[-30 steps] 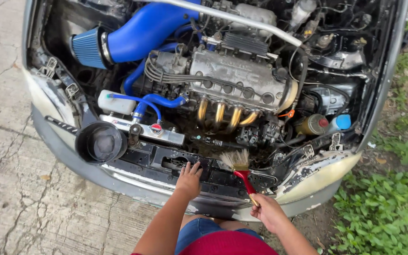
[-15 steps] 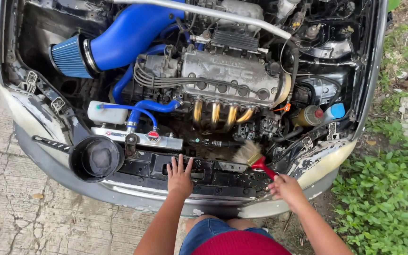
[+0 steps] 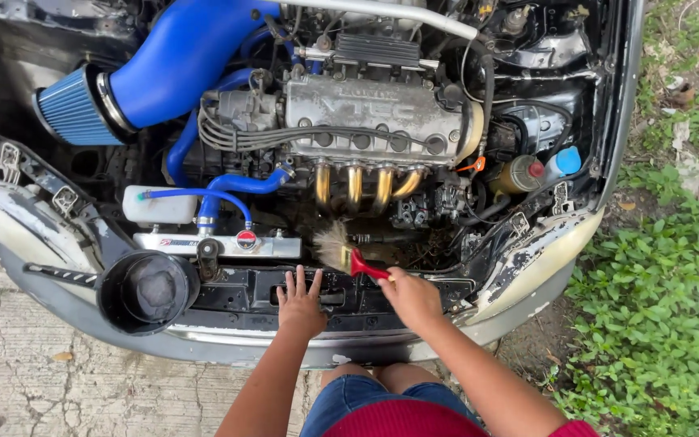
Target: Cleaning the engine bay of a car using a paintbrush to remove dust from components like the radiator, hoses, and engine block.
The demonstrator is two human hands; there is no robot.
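One car: an open engine bay (image 3: 527, 48) fills the far half of the view, nose toward the person, with concrete at near left and green weeds at right.
Intake pipe: a thick glossy blue tube (image 3: 180, 57) at far left, running into a ribbed blue cone filter (image 3: 70, 109) on its left end.
Engine cover: a dull grey metal valve cover (image 3: 374, 117) in the middle, lettering cast into its top, black leads draped across its near edge.
Exhaust pipes: four golden tubes (image 3: 362, 184) curving down just near of the cover.
Black round housing: an empty bowl-shaped part (image 3: 147, 291) at near left, on the bumper edge.
Front crossbeam: a black metal panel (image 3: 236, 295) spanning the nose.
White tank: a small pale plastic reservoir (image 3: 159, 206) at left, a thin blue hose crossing it.
Radiator top: a silver strip with a small red-and-blue sticker at its left end and a round red-marked cap (image 3: 246, 239).
Cans: a tan cylinder with a red tip (image 3: 518, 174) and a blue-capped one (image 3: 564, 160) at right.
Left hand: the left hand (image 3: 301, 303) lies flat on the crossbeam, fingers spread wide, holding nothing.
Right hand: the right hand (image 3: 413, 298) is curled tight around the red handle of the brush.
Brush: the brush (image 3: 343, 252) lies just far of both hands, pale bristles fanned leftward beside the radiator top, below the golden tubes.
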